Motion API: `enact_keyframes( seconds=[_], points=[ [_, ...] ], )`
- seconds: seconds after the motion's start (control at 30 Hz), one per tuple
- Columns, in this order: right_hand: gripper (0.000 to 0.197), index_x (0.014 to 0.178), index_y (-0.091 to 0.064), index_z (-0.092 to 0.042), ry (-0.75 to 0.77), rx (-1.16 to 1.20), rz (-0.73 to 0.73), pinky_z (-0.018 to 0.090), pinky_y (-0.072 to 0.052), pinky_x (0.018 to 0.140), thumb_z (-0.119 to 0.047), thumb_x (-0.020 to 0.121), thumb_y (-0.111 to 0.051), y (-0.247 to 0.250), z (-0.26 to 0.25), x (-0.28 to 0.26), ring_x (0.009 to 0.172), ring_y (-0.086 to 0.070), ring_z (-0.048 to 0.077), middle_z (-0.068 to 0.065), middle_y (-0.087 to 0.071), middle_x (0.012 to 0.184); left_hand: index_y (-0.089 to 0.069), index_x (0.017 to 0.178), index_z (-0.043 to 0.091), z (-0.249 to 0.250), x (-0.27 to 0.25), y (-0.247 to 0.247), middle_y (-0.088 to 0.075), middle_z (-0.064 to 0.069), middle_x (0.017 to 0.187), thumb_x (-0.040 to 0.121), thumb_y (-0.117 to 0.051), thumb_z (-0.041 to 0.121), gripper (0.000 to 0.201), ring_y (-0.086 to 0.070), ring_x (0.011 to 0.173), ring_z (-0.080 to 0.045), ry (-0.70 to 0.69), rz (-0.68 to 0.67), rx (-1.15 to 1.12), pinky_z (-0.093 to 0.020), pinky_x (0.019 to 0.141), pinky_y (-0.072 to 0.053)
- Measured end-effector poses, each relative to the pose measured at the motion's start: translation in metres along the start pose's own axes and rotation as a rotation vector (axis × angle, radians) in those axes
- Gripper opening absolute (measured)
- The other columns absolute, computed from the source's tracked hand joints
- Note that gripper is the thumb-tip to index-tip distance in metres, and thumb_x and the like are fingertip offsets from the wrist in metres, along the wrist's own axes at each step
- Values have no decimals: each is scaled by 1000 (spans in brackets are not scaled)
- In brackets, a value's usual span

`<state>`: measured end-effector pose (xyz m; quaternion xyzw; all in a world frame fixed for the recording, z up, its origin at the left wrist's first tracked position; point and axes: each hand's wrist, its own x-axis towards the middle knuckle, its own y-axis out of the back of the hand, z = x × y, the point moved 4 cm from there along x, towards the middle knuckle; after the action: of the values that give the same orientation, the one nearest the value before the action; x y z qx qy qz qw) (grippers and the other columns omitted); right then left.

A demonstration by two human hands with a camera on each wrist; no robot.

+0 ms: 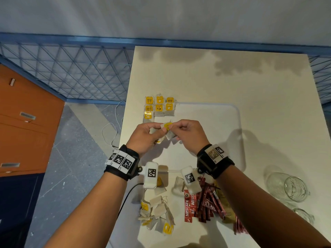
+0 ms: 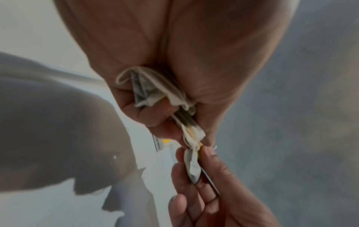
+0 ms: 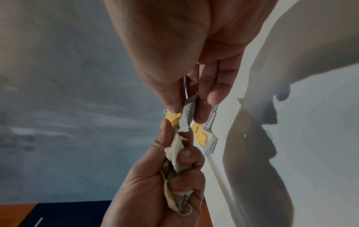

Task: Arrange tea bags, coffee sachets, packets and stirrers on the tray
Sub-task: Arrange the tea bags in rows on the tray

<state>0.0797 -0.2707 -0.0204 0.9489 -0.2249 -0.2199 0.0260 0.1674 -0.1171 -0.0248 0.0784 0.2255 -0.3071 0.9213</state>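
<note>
Both hands meet above the white tray (image 1: 223, 133), near its left side. My left hand (image 1: 146, 136) grips a bunch of tea bags (image 2: 153, 90) in its fist. My right hand (image 1: 186, 130) pinches one tea bag with a yellow tag (image 1: 168, 126) between thumb and fingers, at the top of that bunch; the same tea bag (image 3: 185, 116) shows in the right wrist view. Several yellow-tagged tea bags (image 1: 159, 106) lie in rows at the tray's far left corner. Loose tea bags (image 1: 157, 213) and red coffee sachets (image 1: 202, 203) are heaped on the table's near edge.
Two clear glass jars (image 1: 288, 187) lie at the right near the table edge. The white table (image 1: 232, 77) stretches back to a blue mesh fence (image 1: 71, 72). An orange cabinet (image 1: 21, 122) stands at the left across the floor. White cables (image 1: 114, 126) hang off the table's left side.
</note>
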Motion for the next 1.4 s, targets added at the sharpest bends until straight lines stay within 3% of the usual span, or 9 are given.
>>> enact_keyframes(
  seconds=[0.13, 0.23, 0.3, 0.43, 0.57, 0.77, 1.1, 1.3, 1.4],
  points=[
    [10, 98, -76, -7, -10, 3, -57, 16, -48, 57, -14, 92, -77, -4, -2, 3, 61, -67, 4, 8, -77, 82, -75, 104, 3, -4, 5, 8, -68, 9, 68, 93, -72, 13, 15, -54, 52, -4, -7, 14, 80, -18, 54, -44],
    [24, 115, -72, -23, -3, -58, -170, 36, -57, 75, -22, 92, -78, -8, 1, 10, 80, -75, 21, 12, -77, 86, -75, 103, 3, -2, 6, 12, -64, 14, 63, 94, -71, 15, 15, -51, 49, -1, -14, -38, 159, -14, 52, -41],
    [15, 106, -76, -29, 25, -100, -220, 41, -58, 83, -21, 93, -77, -11, -1, 13, 84, -74, 23, 12, -77, 87, -75, 103, 3, -2, 7, 15, -61, 16, 58, 95, -70, 15, 15, -49, 47, 0, 0, -47, 182, -13, 50, -40],
    [9, 82, -75, -34, 56, -198, -177, 40, -56, 80, -29, 88, -79, -17, -3, 27, 75, -65, 16, 10, -74, 84, -77, 97, 8, -12, 12, 26, -65, 11, 62, 94, -70, 14, 9, -52, 50, -2, 58, 98, 93, -16, 51, -42],
    [10, 91, -72, -32, 45, -226, -49, 45, -62, 81, -37, 86, -79, -21, -2, 56, 73, -67, 17, -2, -68, 81, -77, 90, 18, -25, 15, 36, -69, 3, 72, 93, -70, 18, 8, -56, 56, -9, 188, 257, -61, -23, 52, -41],
    [9, 98, -73, -9, -26, -261, 0, 45, -65, 79, -16, 93, -76, -36, 6, 79, 67, -66, 17, -4, -56, 67, -74, 102, 8, -29, 13, 37, -72, -4, 78, 93, -66, 7, 11, -58, 62, -17, 286, 225, -265, -23, 49, -47],
    [16, 73, -58, -41, 89, -520, 11, 49, -60, 79, -38, 84, -69, -48, 17, 92, 78, -70, 27, -7, -67, 82, -65, 111, 3, -32, 12, 33, -70, -16, 94, 88, -51, -17, 34, -60, 63, -23, 343, 183, -492, -26, 51, -54],
    [10, 98, -64, -26, 119, -628, 11, 43, -55, 83, -33, 93, -69, -50, 2, 90, 89, -65, 26, -3, -67, 95, -60, 120, 1, -30, 10, 30, -69, -17, 109, 87, -62, -17, 38, -67, 80, -24, 323, 150, -535, -23, 60, -60],
    [17, 103, -57, -32, 88, -583, 34, 44, -56, 84, -42, 93, -67, -48, 1, 86, 90, -67, 25, -7, -65, 93, -60, 120, 3, -29, 9, 30, -70, -14, 105, 88, -63, -14, 36, -68, 83, -23, 309, 150, -495, -22, 61, -60]
  ],
)
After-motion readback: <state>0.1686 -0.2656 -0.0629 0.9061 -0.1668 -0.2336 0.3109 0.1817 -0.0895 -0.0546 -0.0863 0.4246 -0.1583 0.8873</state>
